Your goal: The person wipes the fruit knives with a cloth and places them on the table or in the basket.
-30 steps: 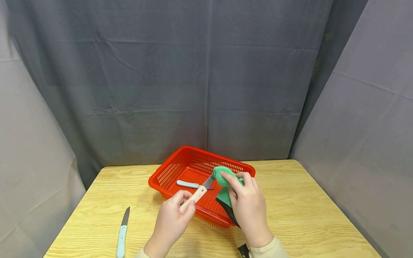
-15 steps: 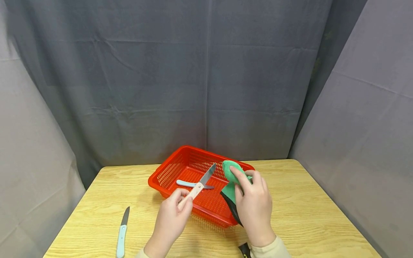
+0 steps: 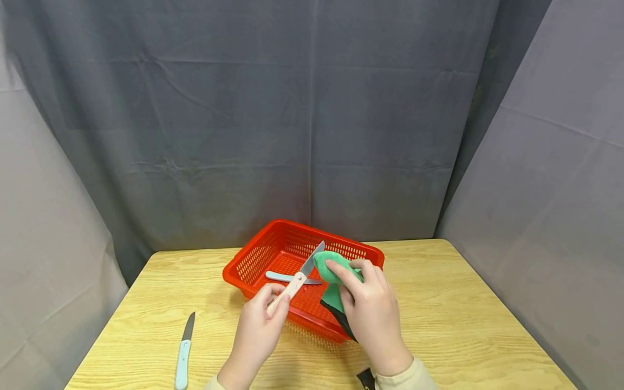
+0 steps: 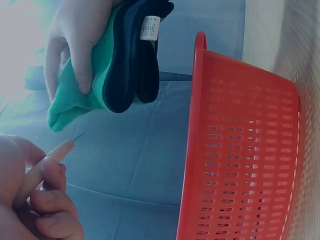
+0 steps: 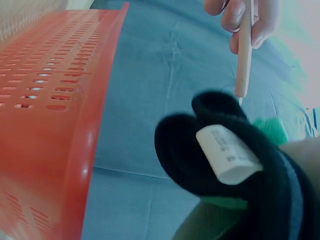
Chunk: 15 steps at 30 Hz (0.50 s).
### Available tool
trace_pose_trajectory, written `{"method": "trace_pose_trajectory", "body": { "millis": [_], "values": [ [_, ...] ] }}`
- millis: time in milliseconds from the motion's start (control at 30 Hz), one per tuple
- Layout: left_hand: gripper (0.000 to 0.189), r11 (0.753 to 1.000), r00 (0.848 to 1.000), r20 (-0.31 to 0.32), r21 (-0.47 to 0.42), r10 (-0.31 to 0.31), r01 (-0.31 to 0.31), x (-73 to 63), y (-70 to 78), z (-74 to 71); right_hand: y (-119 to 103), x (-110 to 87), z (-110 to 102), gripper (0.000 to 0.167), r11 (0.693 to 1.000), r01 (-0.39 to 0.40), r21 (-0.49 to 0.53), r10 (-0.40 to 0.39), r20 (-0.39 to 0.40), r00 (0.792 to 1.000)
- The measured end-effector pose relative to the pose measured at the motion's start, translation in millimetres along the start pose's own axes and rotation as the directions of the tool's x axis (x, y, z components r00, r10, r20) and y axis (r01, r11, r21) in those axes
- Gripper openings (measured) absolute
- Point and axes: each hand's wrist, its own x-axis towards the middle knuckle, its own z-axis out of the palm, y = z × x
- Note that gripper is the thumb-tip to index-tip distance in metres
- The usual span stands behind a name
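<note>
A pale-handled knife [image 3: 298, 278] is slanting forward from the left hand [image 3: 258, 327], its blade [image 3: 312, 259] showing bare; a folded green cloth [image 3: 333, 296] with black edging is hanging beside it from the right hand [image 3: 374, 307].

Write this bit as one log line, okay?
left hand: holds peach-handled knife | right hand: holds green cloth | red basket: light-blue-handled knife inside

- Knife [image 3: 298, 278] is held in left hand [image 3: 258, 327], cloth [image 3: 324, 269] in right hand [image 3: 372, 311].
- Basket [image 3: 317, 325] is set before both hands, second knife [image 3: 279, 276] inside.
- Third knife [image 3: 183, 349] is laid left of both hands, on table [image 3: 463, 325].
</note>
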Motion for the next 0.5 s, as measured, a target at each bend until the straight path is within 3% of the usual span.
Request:
{"method": "trace_pose_trajectory", "body": {
  "millis": [233, 500],
  "values": [
    [0.005, 1.0, 1.0, 0.005, 0.013, -0.017, 0.016, 0.7, -0.8, -0.6, -6.5, -2.1, 3.1, 0.055, 0.996, 0.083, 0.043, -0.086, 0.061, 0.994],
    [0.006, 1.0, 1.0, -0.007, 0.013, 0.019, -0.019, -1.0, -0.6, -1.2, -8.7, -4.7, 4.4, 0.055, 0.997, 0.06, 0.049, -0.064, 0.079, 0.995]
  ]
}}
